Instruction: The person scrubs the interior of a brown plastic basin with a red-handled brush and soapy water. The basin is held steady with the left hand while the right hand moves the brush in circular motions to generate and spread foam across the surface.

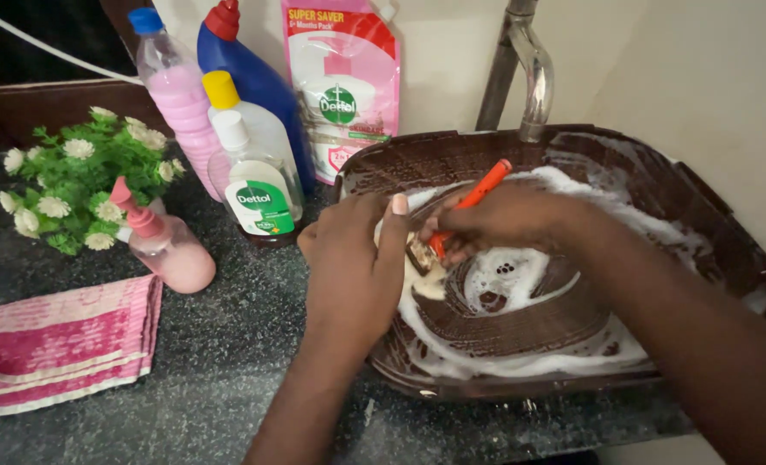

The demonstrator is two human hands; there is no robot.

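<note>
two hands are at the soapy brown sink (710, 250): your right hand (504, 220) grips a light, stiff orange brush (473, 200) by its slippery wet handle, so you should hold it near the middle, while your left hand (353, 275) curls on the rim.

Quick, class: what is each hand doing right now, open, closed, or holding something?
Left hand: resting on the rim of the dark brown foamy wash basin; grip cannot be told.
Right hand: closed on the orange-handled scrubbing brush.
</note>
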